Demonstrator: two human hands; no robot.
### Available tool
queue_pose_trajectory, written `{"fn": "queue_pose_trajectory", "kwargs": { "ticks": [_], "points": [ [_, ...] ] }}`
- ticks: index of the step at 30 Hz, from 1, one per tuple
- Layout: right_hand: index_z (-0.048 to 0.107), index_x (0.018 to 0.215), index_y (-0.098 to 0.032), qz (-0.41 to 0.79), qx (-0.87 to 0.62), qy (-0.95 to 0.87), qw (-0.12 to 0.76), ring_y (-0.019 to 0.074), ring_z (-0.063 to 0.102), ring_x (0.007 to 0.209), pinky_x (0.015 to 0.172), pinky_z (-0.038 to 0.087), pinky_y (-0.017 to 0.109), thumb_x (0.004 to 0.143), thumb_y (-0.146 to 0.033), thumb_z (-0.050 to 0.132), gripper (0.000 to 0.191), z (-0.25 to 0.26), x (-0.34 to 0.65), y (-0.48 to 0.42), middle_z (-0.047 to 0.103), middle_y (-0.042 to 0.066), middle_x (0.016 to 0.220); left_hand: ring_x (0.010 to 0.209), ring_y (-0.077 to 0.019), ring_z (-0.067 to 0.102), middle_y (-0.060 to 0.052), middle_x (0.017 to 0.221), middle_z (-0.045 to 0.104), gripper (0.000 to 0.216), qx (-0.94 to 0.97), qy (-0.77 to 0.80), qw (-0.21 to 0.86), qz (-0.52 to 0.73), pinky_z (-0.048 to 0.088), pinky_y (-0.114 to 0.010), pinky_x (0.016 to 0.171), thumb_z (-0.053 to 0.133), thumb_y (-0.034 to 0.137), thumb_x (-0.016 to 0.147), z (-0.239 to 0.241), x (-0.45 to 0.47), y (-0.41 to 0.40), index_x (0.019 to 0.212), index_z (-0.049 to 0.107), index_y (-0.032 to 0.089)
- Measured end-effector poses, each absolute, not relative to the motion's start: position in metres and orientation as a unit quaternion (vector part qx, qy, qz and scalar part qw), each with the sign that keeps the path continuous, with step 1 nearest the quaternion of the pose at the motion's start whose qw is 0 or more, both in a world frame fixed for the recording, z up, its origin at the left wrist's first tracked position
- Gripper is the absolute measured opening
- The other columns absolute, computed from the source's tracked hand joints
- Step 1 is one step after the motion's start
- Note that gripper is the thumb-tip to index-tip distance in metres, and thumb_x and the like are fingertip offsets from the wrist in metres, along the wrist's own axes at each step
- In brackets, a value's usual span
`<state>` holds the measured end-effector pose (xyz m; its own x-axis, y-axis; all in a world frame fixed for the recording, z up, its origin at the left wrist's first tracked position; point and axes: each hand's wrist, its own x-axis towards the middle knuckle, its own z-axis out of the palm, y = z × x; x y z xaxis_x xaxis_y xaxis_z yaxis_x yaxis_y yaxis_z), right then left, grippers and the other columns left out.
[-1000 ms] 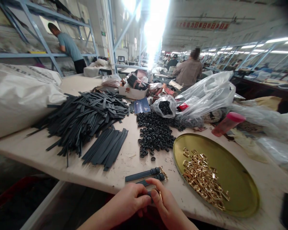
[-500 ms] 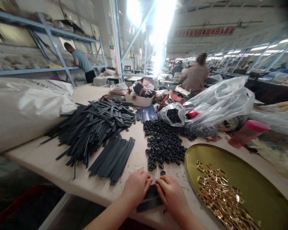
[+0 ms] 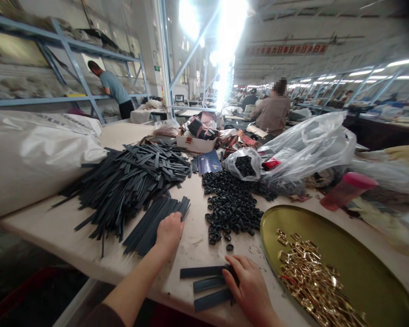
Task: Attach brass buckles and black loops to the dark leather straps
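The person's left hand (image 3: 169,230) lay over the right side of a row of flat, dark blue-grey strips (image 3: 145,222), left of centre on the pale tabletop (image 3: 192,238). Its fingers were bent downward; whether they had pinched a strip could not be told.

The right hand (image 3: 248,282) was at the near edge, covering the right ends of three dark, narrow, strap-like pieces (image 3: 209,284) laid one beyond another, their left ends pointing left. Its fingers were loosely curved over them, and whether they gripped could not be told.

A big tangled heap of dark flat strips (image 3: 129,177) spread beyond the row, to the far left. Small black ring-shaped loops (image 3: 233,209) were piled at the centre, farther off than the right hand. To the right, a round-edged olive-gold tray (image 3: 354,247) held shiny gold metal buckles (image 3: 313,274).
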<state>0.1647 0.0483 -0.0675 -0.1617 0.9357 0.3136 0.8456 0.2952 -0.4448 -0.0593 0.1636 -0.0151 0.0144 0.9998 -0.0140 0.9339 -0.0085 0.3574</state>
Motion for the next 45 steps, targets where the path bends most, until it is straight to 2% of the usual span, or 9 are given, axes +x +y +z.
{"fn": "queue_pose_trajectory", "kwargs": {
  "ticks": [4, 8, 15, 23, 27, 34, 38, 41, 45],
  "points": [
    [0.054, 0.109, -0.017, 0.096, -0.63, -0.719, 0.278, 0.0216, 0.052, 0.101, 0.087, 0.039, 0.034, 0.088, -0.028, 0.037, 0.029, -0.051, 0.177, 0.062, 0.058, 0.01, 0.107, 0.094, -0.0217, 0.054, -0.01, 0.095, 0.057, 0.016, 0.696, 0.654, 0.231, 0.185, 0.037, -0.034, 0.083, 0.036, 0.02, 0.083, 0.005, -0.053, 0.141, 0.09, 0.05, 0.016],
    [0.059, 0.101, -0.02, 0.129, -0.643, -0.733, 0.179, 0.0173, 0.058, 0.086, 0.076, 0.04, 0.026, 0.084, -0.021, 0.045, 0.023, -0.035, 0.179, 0.095, 0.061, 0.006, 0.097, 0.057, -0.0116, 0.058, -0.002, 0.073, 0.06, 0.026, 0.68, 0.591, 0.386, 0.198, 0.044, -0.022, 0.055, 0.032, 0.013, 0.076, 0.021, -0.033, 0.1, 0.098, 0.047, 0.015],
    [0.064, 0.075, -0.019, 0.159, -0.628, -0.752, 0.122, 0.017, 0.058, 0.076, 0.064, 0.034, 0.024, 0.075, -0.012, 0.052, 0.014, -0.035, 0.168, 0.116, 0.063, 0.005, 0.08, 0.034, -0.0055, 0.039, 0.006, 0.054, 0.052, 0.034, 0.382, 0.473, 0.75, 0.26, 0.027, -0.015, 0.033, 0.041, 0.021, 0.066, 0.014, -0.015, 0.042, 0.099, 0.047, 0.016],
    [0.057, 0.064, -0.017, 0.223, -0.657, -0.699, 0.173, 0.019, 0.054, 0.077, 0.067, 0.034, 0.027, 0.061, -0.006, 0.058, 0.012, -0.038, 0.179, 0.11, 0.059, 0.004, 0.073, 0.031, -0.0056, 0.037, 0.006, 0.049, 0.052, 0.033, 0.353, 0.452, 0.773, 0.272, 0.027, -0.016, 0.032, 0.045, 0.024, 0.063, 0.013, -0.008, 0.03, 0.094, 0.048, 0.015],
    [0.051, 0.061, -0.018, 0.299, -0.649, -0.653, 0.25, 0.0176, 0.053, 0.073, 0.066, 0.038, 0.028, 0.063, -0.014, 0.061, 0.011, -0.032, 0.183, 0.1, 0.055, 0.0, 0.066, 0.042, -0.0071, 0.049, 0.001, 0.064, 0.058, 0.033, 0.367, 0.462, 0.764, 0.26, 0.033, -0.016, 0.039, 0.043, 0.019, 0.06, 0.011, -0.006, 0.028, 0.092, 0.048, 0.015],
    [0.048, 0.073, -0.018, 0.52, -0.563, -0.54, 0.349, 0.0133, 0.06, 0.066, 0.064, 0.048, 0.027, 0.079, -0.051, 0.043, 0.033, -0.015, 0.172, 0.056, 0.058, 0.0, 0.069, 0.035, -0.0076, 0.032, 0.007, 0.048, 0.043, 0.028, 0.561, 0.481, 0.622, 0.259, 0.025, -0.019, 0.036, 0.032, 0.039, 0.081, 0.001, 0.003, 0.035, 0.084, 0.049, 0.017],
    [0.05, 0.072, -0.018, 0.643, -0.489, -0.366, 0.462, 0.0102, 0.057, 0.059, 0.059, 0.046, 0.023, 0.068, -0.045, 0.065, 0.031, -0.016, 0.161, 0.043, 0.057, -0.002, 0.066, 0.047, -0.0119, 0.044, 0.003, 0.053, 0.048, 0.032, 0.64, 0.511, 0.52, 0.243, 0.031, -0.021, 0.046, 0.031, 0.039, 0.084, 0.006, 0.003, 0.036, 0.076, 0.053, 0.017],
    [0.056, 0.078, -0.017, 0.62, -0.496, -0.334, 0.507, 0.0087, 0.052, 0.051, 0.052, 0.043, 0.022, 0.06, -0.041, 0.073, 0.034, -0.019, 0.159, 0.041, 0.057, -0.004, 0.064, 0.06, -0.0149, 0.051, -0.001, 0.064, 0.056, 0.03, 0.685, 0.507, 0.473, 0.222, 0.034, -0.022, 0.055, 0.035, 0.036, 0.083, 0.01, 0.001, 0.034, 0.072, 0.056, 0.018],
    [0.058, 0.075, -0.016, 0.588, -0.525, -0.385, 0.48, 0.0104, 0.053, 0.052, 0.055, 0.045, 0.024, 0.064, -0.044, 0.068, 0.032, -0.025, 0.162, 0.043, 0.057, -0.003, 0.06, 0.052, -0.013, 0.047, 0.001, 0.057, 0.053, 0.03, 0.682, 0.503, 0.489, 0.206, 0.031, -0.021, 0.05, 0.034, 0.035, 0.083, 0.004, -0.001, 0.039, 0.072, 0.055, 0.018]
  ]
}}
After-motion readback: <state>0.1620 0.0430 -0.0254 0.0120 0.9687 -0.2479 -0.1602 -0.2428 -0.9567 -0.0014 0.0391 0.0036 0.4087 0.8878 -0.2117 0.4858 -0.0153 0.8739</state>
